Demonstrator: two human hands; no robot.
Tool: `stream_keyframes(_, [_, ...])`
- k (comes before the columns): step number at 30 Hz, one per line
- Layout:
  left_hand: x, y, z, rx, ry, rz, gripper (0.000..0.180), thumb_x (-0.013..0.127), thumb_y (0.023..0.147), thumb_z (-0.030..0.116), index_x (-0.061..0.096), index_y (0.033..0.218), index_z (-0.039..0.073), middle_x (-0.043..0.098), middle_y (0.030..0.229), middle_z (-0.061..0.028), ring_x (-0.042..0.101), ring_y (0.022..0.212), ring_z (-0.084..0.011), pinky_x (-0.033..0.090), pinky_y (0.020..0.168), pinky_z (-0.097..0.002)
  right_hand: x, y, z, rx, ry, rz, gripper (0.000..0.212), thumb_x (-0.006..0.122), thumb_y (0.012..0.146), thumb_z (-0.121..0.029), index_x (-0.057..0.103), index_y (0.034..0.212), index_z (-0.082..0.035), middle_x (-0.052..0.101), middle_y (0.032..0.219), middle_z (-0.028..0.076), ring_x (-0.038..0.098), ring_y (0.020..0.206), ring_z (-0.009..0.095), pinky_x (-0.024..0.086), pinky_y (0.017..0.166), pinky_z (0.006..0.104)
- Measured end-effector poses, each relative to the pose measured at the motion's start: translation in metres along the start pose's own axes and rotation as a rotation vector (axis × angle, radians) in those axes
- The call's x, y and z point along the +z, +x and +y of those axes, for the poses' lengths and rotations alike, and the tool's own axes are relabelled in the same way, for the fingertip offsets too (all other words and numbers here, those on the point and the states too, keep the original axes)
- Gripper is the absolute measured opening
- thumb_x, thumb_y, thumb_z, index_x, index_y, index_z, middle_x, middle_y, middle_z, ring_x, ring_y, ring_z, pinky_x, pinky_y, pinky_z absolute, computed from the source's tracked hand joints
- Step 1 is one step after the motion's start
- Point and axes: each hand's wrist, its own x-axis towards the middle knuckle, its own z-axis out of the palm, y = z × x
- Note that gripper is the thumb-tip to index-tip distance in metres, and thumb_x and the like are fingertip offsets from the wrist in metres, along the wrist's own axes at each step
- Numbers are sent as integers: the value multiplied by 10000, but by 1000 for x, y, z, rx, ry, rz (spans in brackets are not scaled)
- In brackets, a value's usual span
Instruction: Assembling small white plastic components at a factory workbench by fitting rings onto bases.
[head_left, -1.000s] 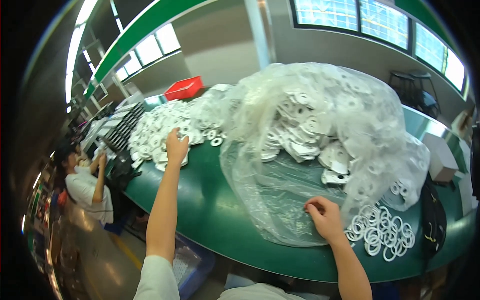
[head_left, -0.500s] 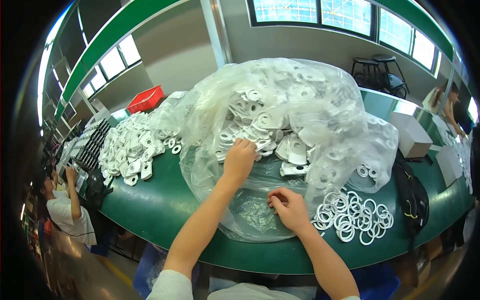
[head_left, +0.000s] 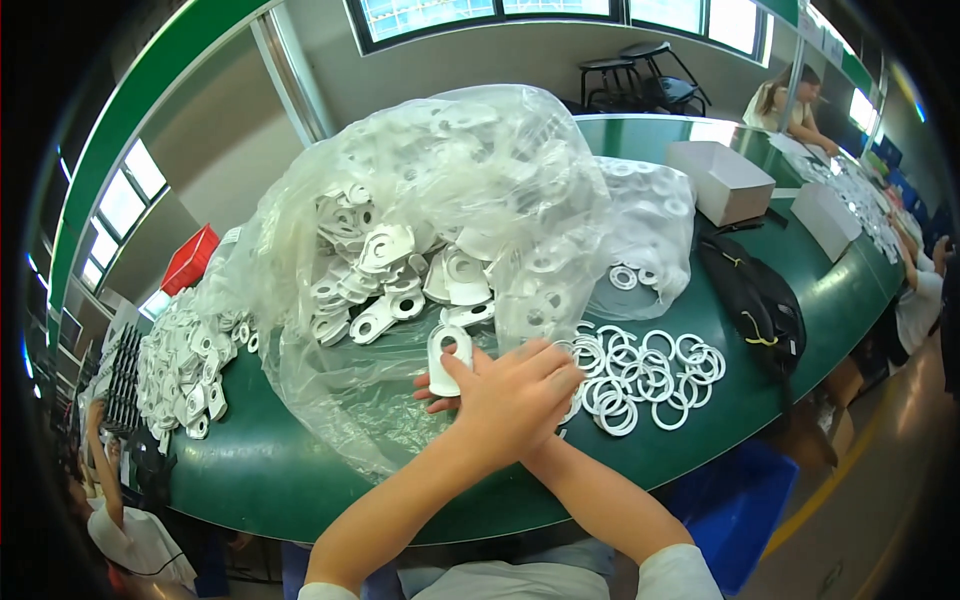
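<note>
Above the clear plastic bag's loose near flap, white plate pinched between thumb and fingers of right hand. Left hand crosses over it, near white rings; fingertips hidden, can't tell if holding anything. Plate looks light, stiff, likely slick; side edges seem best hold.
</note>
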Motion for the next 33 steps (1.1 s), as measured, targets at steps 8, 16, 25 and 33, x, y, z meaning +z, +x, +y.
stream_keyframes(8, [138,94,-68,6,11,-131,261,571,690,-49,636,930,29,606,967,-122,538,993,-312,461,853,-392,-1,17,-3,185,-142,147,353,442,978,-251,401,1210,12,633,997,213,668,844,287,558,606,329])
stream_keyframes(16, [98,85,-63,-75,257,-217,238,621,683,-16,636,906,65,637,862,-51,553,968,-288,463,807,-381,7,17,7,147,-299,78,408,504,911,-70,296,1258,-21,612,1039,231,665,861,314,560,621,347])
stream_keyframes(25, [-41,-55,-72,-113,246,344,272,647,696,-47,674,955,29,640,918,-107,592,924,-308,493,797,-394,-1,13,5,88,-309,11,296,534,889,-58,484,1178,-17,590,1053,91,622,918,187,573,691,350])
stream_keyframes(33, [-36,-92,-65,-219,113,172,335,580,708,-70,633,1026,25,651,1006,-142,633,957,-327,504,880,-389,2,3,5,20,-372,0,225,515,924,-127,546,1124,-29,604,1043,90,635,877,170,577,626,299])
